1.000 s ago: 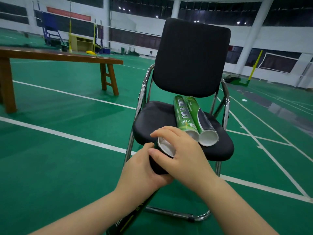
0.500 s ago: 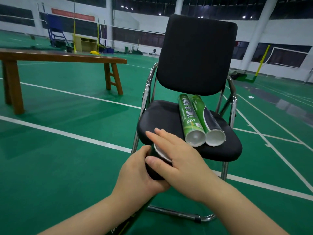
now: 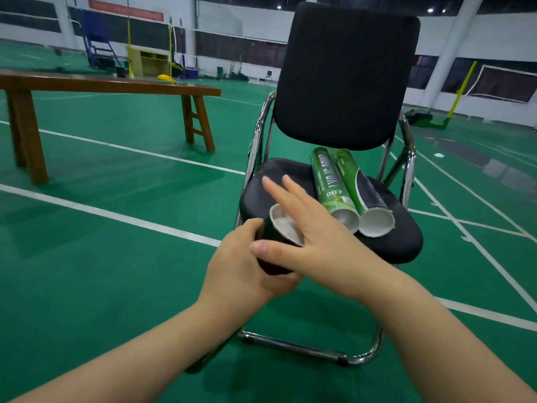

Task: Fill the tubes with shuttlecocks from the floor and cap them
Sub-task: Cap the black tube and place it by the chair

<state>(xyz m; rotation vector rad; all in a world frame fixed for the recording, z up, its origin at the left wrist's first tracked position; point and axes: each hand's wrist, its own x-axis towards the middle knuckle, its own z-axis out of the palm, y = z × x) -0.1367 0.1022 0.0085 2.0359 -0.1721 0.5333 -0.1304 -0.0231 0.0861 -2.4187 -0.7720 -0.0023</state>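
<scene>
My left hand (image 3: 247, 263) grips a dark shuttlecock tube (image 3: 274, 245) near its upper end, held in front of the chair. The tube's white mouth (image 3: 283, 225) shows partly under my right hand (image 3: 313, 234), which lies flat across it with fingers spread and straight. Two green tubes (image 3: 331, 187) (image 3: 363, 199) lie side by side on the black chair seat (image 3: 279, 175), their white open ends facing me. No shuttlecock or loose cap is visible.
The black chair (image 3: 345, 77) with chrome frame stands directly ahead on the green court floor. A long wooden bench (image 3: 110, 85) is at the left. Net posts, a yellow cabinet (image 3: 151, 62) and a blue umpire stand (image 3: 97, 42) sit far back.
My right hand went from curled fingers over the tube's mouth to flat, spread fingers across it. The view has moved closer to the chair.
</scene>
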